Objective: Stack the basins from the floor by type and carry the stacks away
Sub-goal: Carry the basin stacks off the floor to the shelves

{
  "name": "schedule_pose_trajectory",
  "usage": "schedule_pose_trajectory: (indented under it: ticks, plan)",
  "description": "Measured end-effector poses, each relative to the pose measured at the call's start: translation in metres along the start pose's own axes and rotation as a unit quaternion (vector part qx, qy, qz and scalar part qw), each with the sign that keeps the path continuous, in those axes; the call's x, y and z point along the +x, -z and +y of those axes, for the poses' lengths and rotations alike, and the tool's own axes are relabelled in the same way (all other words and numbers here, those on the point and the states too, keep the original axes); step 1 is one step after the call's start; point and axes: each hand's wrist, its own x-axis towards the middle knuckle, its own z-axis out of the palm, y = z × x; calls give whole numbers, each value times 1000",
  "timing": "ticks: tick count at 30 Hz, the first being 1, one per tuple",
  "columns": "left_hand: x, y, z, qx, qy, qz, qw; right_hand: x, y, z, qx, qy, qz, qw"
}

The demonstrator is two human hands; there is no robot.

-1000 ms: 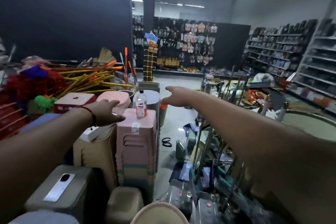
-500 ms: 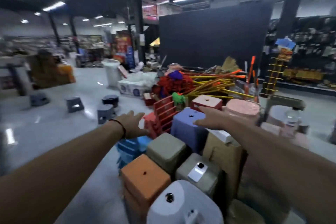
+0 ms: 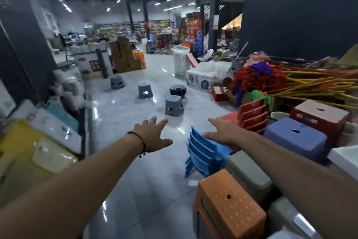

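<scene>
Both my arms reach forward over the shiny tiled floor, and neither hand holds anything. My left hand (image 3: 153, 135), with a dark cord bracelet at the wrist, has its fingers spread. My right hand (image 3: 220, 132) is also flat and open, just above a stack of blue plastic chairs (image 3: 203, 151). Farther out on the floor stand three grey step stools, the nearest (image 3: 173, 105), another (image 3: 145, 90) and the farthest (image 3: 117, 82). A dark round basin-like stack (image 3: 177, 90) sits beside them. All of these are well beyond my hands.
Stacked stools crowd the right: orange (image 3: 230, 205), grey-beige (image 3: 249, 171), purple (image 3: 296, 138), red (image 3: 319, 116). Red chairs (image 3: 251, 112) and a heap of mops and yellow broom handles (image 3: 310, 83) lie behind. Pale lidded bins (image 3: 52, 153) line the left. Boxes stand at the back.
My view has swung left, from the shelves and stool pile to the open aisle. Both arms stayed outstretched and empty, now pointing toward the grey stools on the floor.
</scene>
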Motion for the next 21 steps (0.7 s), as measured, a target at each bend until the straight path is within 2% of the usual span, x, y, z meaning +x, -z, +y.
schedule_pose_trajectory:
  ticks: [4, 12, 16, 18, 21]
  plan:
    - [81, -13, -52, 9, 16, 2, 1000, 100, -10, -19, 5, 30, -16, 999]
    - [219, -32, -157, -32, 87, -44, 995, 292, 4, -70, 7, 71, -76, 995]
    - [281, -38, -217, -59, 117, -29, 991, 379, 5, -105, 5, 85, -91, 992]
    - [314, -55, -248, -80, 134, -24, 987, 427, 1, -120, 11, 83, -92, 992]
    - [365, -85, -292, -83, 148, -55, 984, 500, -11, -142, 19, 74, -101, 992]
